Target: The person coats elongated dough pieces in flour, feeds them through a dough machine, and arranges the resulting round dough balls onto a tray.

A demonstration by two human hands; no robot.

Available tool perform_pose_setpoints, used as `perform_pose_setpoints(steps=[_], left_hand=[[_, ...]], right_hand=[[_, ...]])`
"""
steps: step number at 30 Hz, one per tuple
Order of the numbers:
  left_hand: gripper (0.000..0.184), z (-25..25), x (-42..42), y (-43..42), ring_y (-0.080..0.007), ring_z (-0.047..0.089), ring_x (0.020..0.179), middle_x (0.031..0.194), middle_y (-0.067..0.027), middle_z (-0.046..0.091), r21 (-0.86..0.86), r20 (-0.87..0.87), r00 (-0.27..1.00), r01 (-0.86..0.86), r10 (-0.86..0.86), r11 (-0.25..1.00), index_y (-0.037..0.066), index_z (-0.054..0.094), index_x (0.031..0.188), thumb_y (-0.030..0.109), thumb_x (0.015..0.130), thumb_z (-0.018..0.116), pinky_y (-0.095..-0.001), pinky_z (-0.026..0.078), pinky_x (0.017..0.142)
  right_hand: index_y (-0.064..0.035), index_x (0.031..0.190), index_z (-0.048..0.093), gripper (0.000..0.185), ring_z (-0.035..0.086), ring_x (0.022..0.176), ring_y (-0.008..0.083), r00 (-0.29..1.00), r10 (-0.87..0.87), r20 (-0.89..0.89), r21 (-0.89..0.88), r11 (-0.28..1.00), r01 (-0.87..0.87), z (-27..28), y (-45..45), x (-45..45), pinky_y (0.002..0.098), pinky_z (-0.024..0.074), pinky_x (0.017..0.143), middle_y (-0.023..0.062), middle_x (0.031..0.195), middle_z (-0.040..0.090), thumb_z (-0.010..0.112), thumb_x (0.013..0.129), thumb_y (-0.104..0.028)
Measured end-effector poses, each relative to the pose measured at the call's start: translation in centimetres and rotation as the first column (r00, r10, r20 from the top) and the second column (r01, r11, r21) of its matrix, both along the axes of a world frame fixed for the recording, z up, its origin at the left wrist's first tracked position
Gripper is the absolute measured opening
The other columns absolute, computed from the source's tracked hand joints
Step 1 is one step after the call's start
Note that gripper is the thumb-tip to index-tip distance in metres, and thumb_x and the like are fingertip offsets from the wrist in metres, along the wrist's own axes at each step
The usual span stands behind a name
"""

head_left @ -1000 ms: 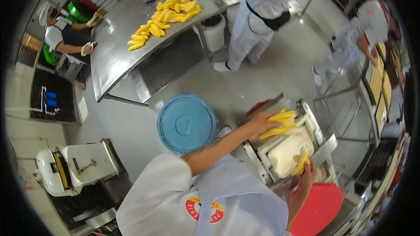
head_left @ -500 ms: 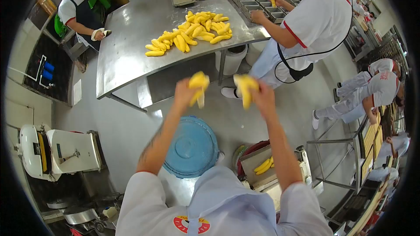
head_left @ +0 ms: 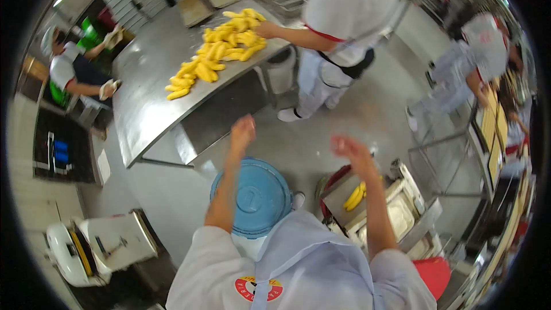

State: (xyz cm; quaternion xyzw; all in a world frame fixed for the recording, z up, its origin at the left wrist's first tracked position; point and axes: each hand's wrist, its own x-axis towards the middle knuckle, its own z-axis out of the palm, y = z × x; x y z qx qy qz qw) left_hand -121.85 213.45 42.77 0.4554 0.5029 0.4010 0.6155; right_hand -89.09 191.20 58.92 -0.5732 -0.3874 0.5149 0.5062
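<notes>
My left hand point(head_left: 243, 130) is raised above the blue round lid point(head_left: 249, 195), in front of the metal table point(head_left: 152, 112). My right hand point(head_left: 351, 148) is off to the right over the floor, near a metal tray point(head_left: 336, 198). Motion blurs the fingers of both hands, and no yellow piece shows in either. In the tray lie a few yellow, banana-shaped pieces point(head_left: 355, 196). A large heap of similar yellow pieces point(head_left: 218, 51) covers part of the table, out of reach of both hands.
A co-worker point(head_left: 353, 11) stands at the table's right side, one hand on the heap. Another person point(head_left: 86, 66) is at its far left. Baking trays point(head_left: 195, 8) lie at the back. A white machine point(head_left: 117, 241) stands at lower left, and a metal rack point(head_left: 453, 149) at right.
Both hands held yellow pieces before; now none shows in them. My view has shifted, so the table sits further left. The co-worker's hand has moved from the tins to the heap.
</notes>
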Motion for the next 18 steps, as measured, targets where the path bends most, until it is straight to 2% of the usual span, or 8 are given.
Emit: perform_pose_setpoints(steps=[1, 3, 5, 8, 10, 12, 15, 18], left_hand=[[0.022, -4.9, 1.7, -6.4, -0.0093, 0.06, 0.071, 0.089, -0.0013, 0.065, -0.014, -0.123, 0.989, 0.087, -0.088, 0.996, 0.006, 0.068, 0.116, 0.017, 0.097, 0.061, -0.0274, 0.051, 0.059], [0.024, -7.8, 6.4, -17.2, -0.0112, 0.063, 0.074, 0.093, -0.0036, 0.067, -0.235, -0.058, 0.93, 0.342, -0.364, 0.91, 0.004, 0.066, 0.118, 0.015, 0.097, 0.061, -0.028, 0.054, 0.063], [0.026, -6.0, 9.4, -27.2, -0.0135, 0.066, 0.078, 0.098, -0.0061, 0.069, -0.35, -0.01, 0.755, 0.612, -0.656, 0.709, 0.003, 0.065, 0.121, 0.013, 0.097, 0.06, -0.0281, 0.056, 0.068], [0.031, -5.1, 19.0, -32.9, -0.0152, 0.067, 0.085, 0.103, -0.0104, 0.069, -0.21, 0.077, 0.502, 0.853, -0.861, 0.478, -0.002, 0.061, 0.125, 0.012, 0.098, 0.057, -0.0283, 0.057, 0.071], [0.047, -7.3, 23.6, -36.1, -0.0243, 0.068, 0.09, 0.103, -0.0187, 0.068, -0.253, -0.299, 0.386, 0.85, -0.873, 0.462, -0.003, 0.061, 0.125, 0.025, 0.09, 0.069, -0.0391, 0.055, 0.081], [0.076, -11.0, 31.8, -35.5, -0.0344, 0.061, 0.11, 0.119, -0.0258, 0.061, -0.142, -0.628, 0.281, 0.875, -0.725, 0.462, -0.004, 0.045, 0.14, 0.033, 0.081, 0.076, -0.0498, 0.049, 0.093], [0.096, -16.1, 36.0, -37.1, -0.0412, 0.05, 0.123, 0.135, -0.0272, 0.05, -0.107, -0.834, 0.299, 0.737, -0.464, 0.667, -0.001, 0.03, 0.147, 0.038, 0.075, 0.079, -0.0538, 0.043, 0.1], [0.105, -19.1, 37.2, -37.8, -0.0445, 0.047, 0.125, 0.143, -0.0271, 0.042, -0.373, -0.812, 0.147, 0.614, -0.564, 0.696, 0.001, 0.022, 0.148, 0.042, 0.071, 0.081, -0.0543, 0.043, 0.1]], right_hand=[[-0.0016, 0.128, 0.061, 0.042, 0.063, 0.098, 0.0144, 0.993, -0.112, -0.023, -0.098, 0.989, 0.109, -2.9, -5.3, 0.7, 0.0292, 0.0508, 0.086, 0.0049, 0.109, 0.068, 0.058, 0.1, -0.032], [-0.0009, 0.127, 0.061, 0.04, 0.063, 0.095, 0.0141, 0.892, -0.449, -0.047, -0.372, 0.837, 0.402, -7.9, -20.0, -2.2, 0.0276, 0.0513, 0.083, 0.005, 0.105, 0.068, 0.058, 0.1, -0.03], [-0.0007, 0.125, 0.062, 0.037, 0.064, 0.091, 0.014, 0.892, -0.451, -0.014, -0.444, 0.802, 0.399, -13.5, -30.9, -2.5, 0.0257, 0.051, 0.079, 0.0053, 0.1, 0.068, 0.058, 0.099, -0.028], [0.0002, 0.122, 0.064, 0.032, 0.066, 0.09, 0.0153, 0.695, -0.716, 0.065, -0.408, 0.617, 0.673, -6.8, -33.7, -2.3, 0.0293, 0.0524, 0.081, 0.0106, 0.103, 0.069, 0.059, 0.099, -0.022], [0.0006, 0.123, 0.063, 0.033, 0.066, 0.092, 0.0155, 0.613, -0.777, 0.146, -0.423, 0.511, 0.748, -6.8, -37.1, -3.6, 0.0295, 0.0523, 0.082, 0.0114, 0.104, 0.069, 0.058, 0.099, -0.021], [0.0004, 0.122, 0.064, 0.031, 0.066, 0.09, 0.0148, 0.544, -0.825, 0.155, -0.42, 0.444, 0.792, -6.6, -35.1, -2.5, 0.028, 0.0514, 0.083, 0.01, 0.104, 0.07, 0.056, 0.1, -0.02], [0.0002, 0.121, 0.065, 0.028, 0.066, 0.09, 0.0129, 0.57, -0.816, 0.096, -0.411, 0.489, 0.769, -7.2, -34.7, -5.6, 0.0272, 0.0516, 0.082, 0.0086, 0.104, 0.07, 0.058, 0.099, -0.015], [0.0004, 0.119, 0.065, 0.025, 0.065, 0.091, 0.0122, 0.548, -0.836, 0.026, -0.411, 0.491, 0.768, -8.1, -34.1, -6.7, 0.027, 0.0521, 0.082, 0.0085, 0.103, 0.07, 0.06, 0.098, -0.011]])
